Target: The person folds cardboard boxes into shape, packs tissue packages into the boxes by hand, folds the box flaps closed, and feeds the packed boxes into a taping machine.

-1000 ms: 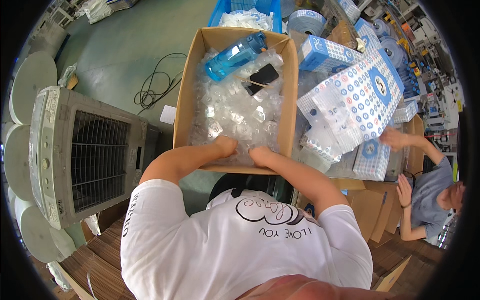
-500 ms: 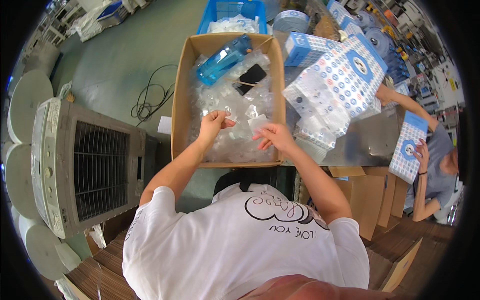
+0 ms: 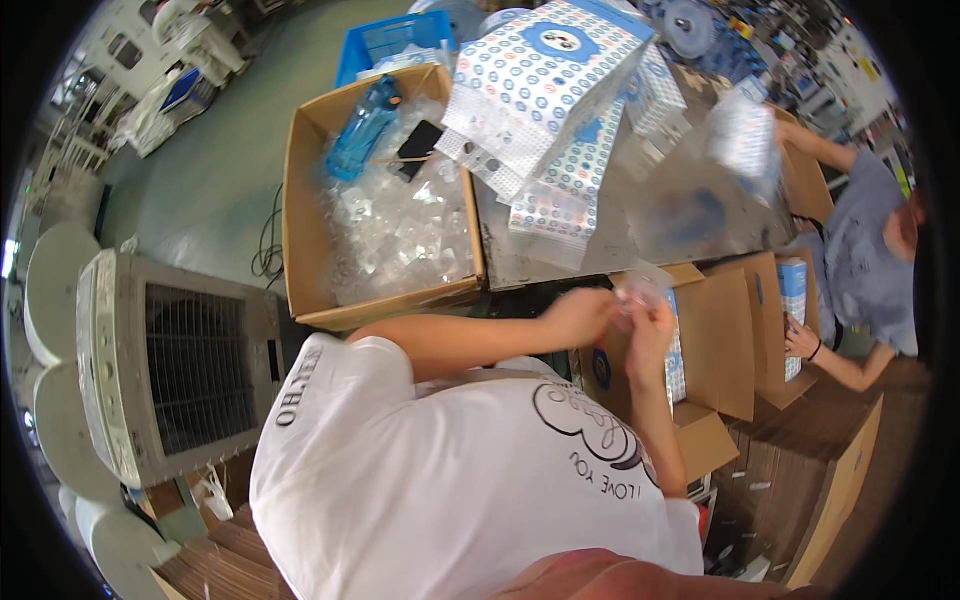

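Note:
My left hand [image 3: 580, 318] reaches across my body to the right and is smeared by motion. Its fingertips meet those of my right hand [image 3: 650, 335], which pinches a small clear plastic piece [image 3: 646, 284]; its exact kind is blurred. Both hands are over an open carton [image 3: 712, 335] with blue-and-white printed packages [image 3: 673, 345] inside. To the left stands a cardboard box [image 3: 385, 312] full of crumpled-looking clear plastic pieces [image 3: 400, 235]. A blue water bottle [image 3: 362, 130] and a black phone [image 3: 418, 150] lie on top of them.
Printed packages [image 3: 550, 85] are piled on the metal table [image 3: 640, 220]. At right, a co-worker [image 3: 870, 240] holds a blurred package [image 3: 742, 135] and touches another in a carton. A blue crate [image 3: 395, 42] stands behind the box, an air cooler [image 3: 190, 360] at left.
My hands have left the box of clear plastic and swung right over the carton, with a clear piece between them. The view has turned right; the co-worker's lower hand has moved down to a carton.

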`<action>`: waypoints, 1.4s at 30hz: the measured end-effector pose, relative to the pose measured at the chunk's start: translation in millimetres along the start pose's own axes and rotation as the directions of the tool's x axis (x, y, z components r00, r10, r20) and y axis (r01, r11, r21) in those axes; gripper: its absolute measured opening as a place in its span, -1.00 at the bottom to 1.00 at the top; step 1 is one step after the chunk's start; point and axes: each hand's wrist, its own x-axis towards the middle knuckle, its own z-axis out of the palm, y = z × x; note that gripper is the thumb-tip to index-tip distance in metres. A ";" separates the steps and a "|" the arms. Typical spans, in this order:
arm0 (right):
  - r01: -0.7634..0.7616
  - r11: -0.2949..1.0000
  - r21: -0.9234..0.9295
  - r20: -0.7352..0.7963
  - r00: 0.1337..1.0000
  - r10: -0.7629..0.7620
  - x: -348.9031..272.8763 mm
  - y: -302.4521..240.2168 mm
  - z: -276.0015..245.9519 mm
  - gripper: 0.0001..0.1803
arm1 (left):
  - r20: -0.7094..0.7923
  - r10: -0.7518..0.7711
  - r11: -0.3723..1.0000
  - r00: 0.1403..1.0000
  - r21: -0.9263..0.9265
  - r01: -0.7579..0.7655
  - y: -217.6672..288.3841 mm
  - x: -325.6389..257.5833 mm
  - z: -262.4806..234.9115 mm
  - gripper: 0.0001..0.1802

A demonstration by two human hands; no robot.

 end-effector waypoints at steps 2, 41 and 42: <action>0.270 0.958 -0.098 -0.116 0.953 -0.281 3.1 18.4 -44.3 -0.83 | 0.041 0.115 0.992 0.993 -0.066 -0.112 1.3 12.1 40.0 -0.73; 0.345 0.756 -0.556 0.078 0.927 -0.367 -11.6 -29.0 -120.9 -0.70 | 0.158 0.422 0.857 0.893 0.251 -0.450 57.6 29.9 34.6 -0.58; 0.420 0.586 -0.693 0.005 0.816 -0.578 -11.4 -17.1 -150.1 -0.70 | 0.173 0.484 0.791 0.858 0.333 -0.513 54.6 52.2 37.6 -0.56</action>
